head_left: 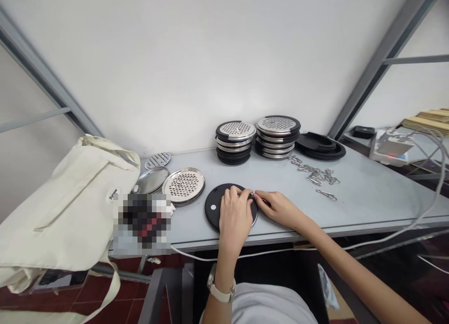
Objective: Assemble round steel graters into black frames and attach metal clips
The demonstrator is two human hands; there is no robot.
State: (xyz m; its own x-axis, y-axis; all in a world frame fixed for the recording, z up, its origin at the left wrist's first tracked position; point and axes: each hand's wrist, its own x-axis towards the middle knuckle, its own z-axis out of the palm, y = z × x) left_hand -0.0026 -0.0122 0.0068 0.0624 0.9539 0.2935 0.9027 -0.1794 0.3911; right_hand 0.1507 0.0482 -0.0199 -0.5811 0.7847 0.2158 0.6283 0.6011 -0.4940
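A black round disc (214,203) lies flat on the grey table (365,198) in front of me. My left hand (234,215) rests on top of it, fingers curled at its far right rim. My right hand (277,208) meets it there, fingertips pinched at the disc's edge on something small that I cannot make out. A watch sits on my left wrist.
Two stacks of steel-and-black grater discs (235,141) (278,136) stand at the back, with black rings (321,146) to their right. Loose metal clips (317,174) lie right of centre. Steel grater plates (184,185) and a cream tote bag (66,207) are left. Cables hang off the right.
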